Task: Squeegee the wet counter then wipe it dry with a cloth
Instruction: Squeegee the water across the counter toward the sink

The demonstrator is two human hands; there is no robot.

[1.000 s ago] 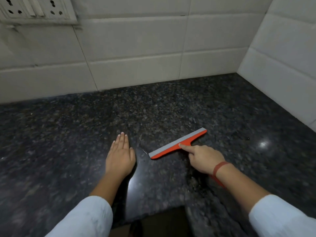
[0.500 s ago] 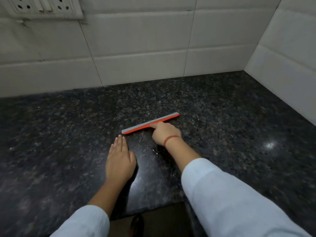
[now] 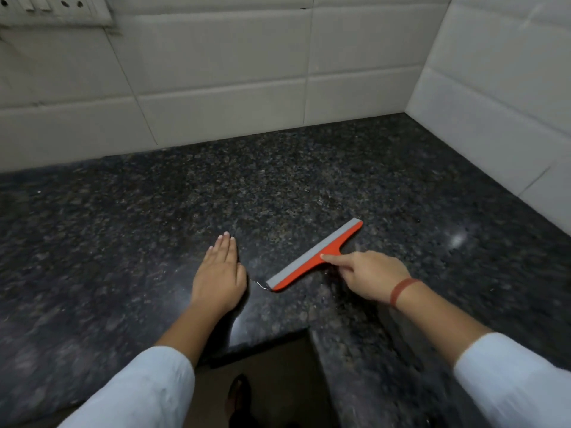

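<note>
Curled round squeegee (image 3: 312,257) handle with right grip (image 3: 370,274), forefinger laid on neck, likely to press blade down. Blade angled on surface (image 3: 123,242), water (image 3: 261,284) beading at near end. Left of squeegee: left grip (image 3: 221,273) flat, fingers straight together, probably bracing. No cloth seen.

One wide-angle camera, worn on the head, looks forward and steeply down onto the worktop (image 3: 117,242), facing the corner where the back wall (image 3: 216,72) meets the side wall (image 3: 500,88). It sits close above: the left hand (image 3: 219,273) and right hand (image 3: 370,278) lie mid-frame, sleeves (image 3: 139,390) enter from below, and the floor (image 3: 278,359) shows at the bottom edge.
</note>
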